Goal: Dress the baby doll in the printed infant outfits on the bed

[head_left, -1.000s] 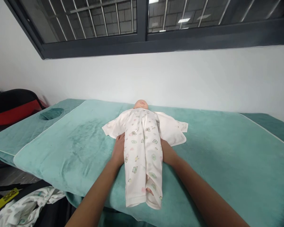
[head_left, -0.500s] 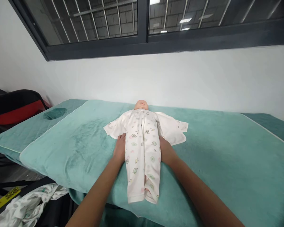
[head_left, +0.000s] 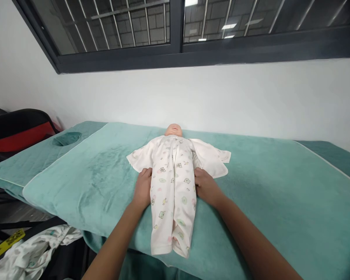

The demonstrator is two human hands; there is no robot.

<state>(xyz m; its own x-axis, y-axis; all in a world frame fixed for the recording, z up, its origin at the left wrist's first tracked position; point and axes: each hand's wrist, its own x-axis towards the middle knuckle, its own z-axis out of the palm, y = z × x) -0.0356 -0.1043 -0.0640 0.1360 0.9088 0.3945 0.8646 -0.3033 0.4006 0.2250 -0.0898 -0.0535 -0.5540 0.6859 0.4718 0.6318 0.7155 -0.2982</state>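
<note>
A baby doll lies on its back, head toward the wall, with a white top spread out at both sides. White baby pants printed with small animals lie over its front, legs toward me. My left hand is closed on the left edge of the pants, below the top's sleeve. At the opposite edge my right hand grips the pants too, fingers curled in under the cloth. The doll's body and legs are hidden by the clothes; a bit of skin tone shows at one pants cuff.
The doll rests on a green padded bed pushed against a white wall, with a face hole at its left end. A black and red chair stands at the left. Crumpled printed cloth lies low at the left.
Both hands have drawn slightly toward me, and the pants have shifted a little down and left. More of the fingers shows beside the cloth. The doll's head stays put.
</note>
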